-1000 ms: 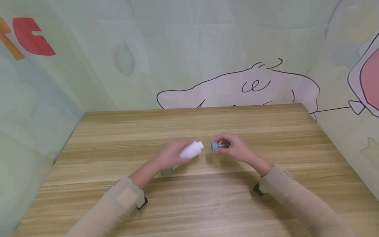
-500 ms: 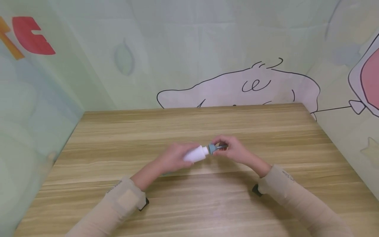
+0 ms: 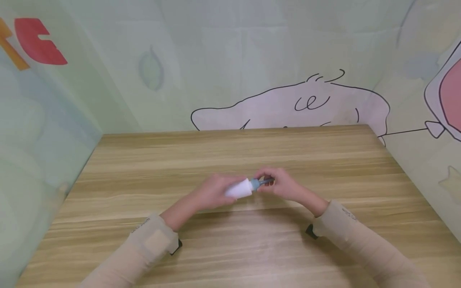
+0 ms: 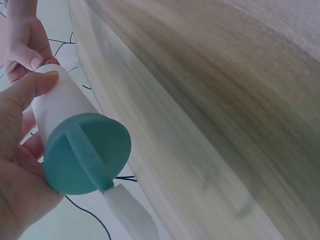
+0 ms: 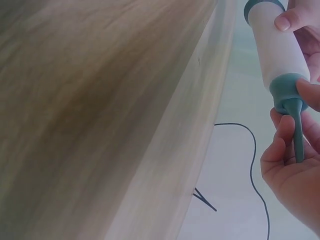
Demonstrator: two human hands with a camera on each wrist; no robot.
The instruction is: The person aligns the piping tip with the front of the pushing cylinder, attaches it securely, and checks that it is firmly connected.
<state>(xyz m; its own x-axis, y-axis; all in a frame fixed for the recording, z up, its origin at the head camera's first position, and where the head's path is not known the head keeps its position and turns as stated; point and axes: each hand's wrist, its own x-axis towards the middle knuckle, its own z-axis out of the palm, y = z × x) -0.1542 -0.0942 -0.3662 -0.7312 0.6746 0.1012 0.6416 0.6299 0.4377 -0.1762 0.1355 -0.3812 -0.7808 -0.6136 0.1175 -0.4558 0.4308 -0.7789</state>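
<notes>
A white bottle (image 3: pixel 239 190) lies tilted in my left hand (image 3: pixel 212 192), whose thumb and fingers wrap its body. Its lower end carries a round teal end piece (image 4: pixel 62 162) with a ridge across it, from which a pale flat blade (image 4: pixel 131 210) sticks out. On the bottle's neck end sits a teal nozzle cap (image 5: pixel 286 86). My right hand (image 3: pixel 282 186) pinches that cap between thumb and fingers, the thin spout (image 5: pixel 298 137) pointing toward the palm. The cap's edge meets the bottle's shoulder, hiding the neck. Both hands hold the bottle above the table.
The wood-grain table (image 3: pixel 230 248) spreads beneath both forearms. A pale curtain (image 3: pixel 216 60) with cartoon drawings hangs behind it and at the sides. Dark straps (image 3: pixel 311 231) show under the sleeves.
The white neck showed bare and apart from the cap; both hands came together, and the cap now covers the neck. The bottle has swung flatter and slightly to the right.
</notes>
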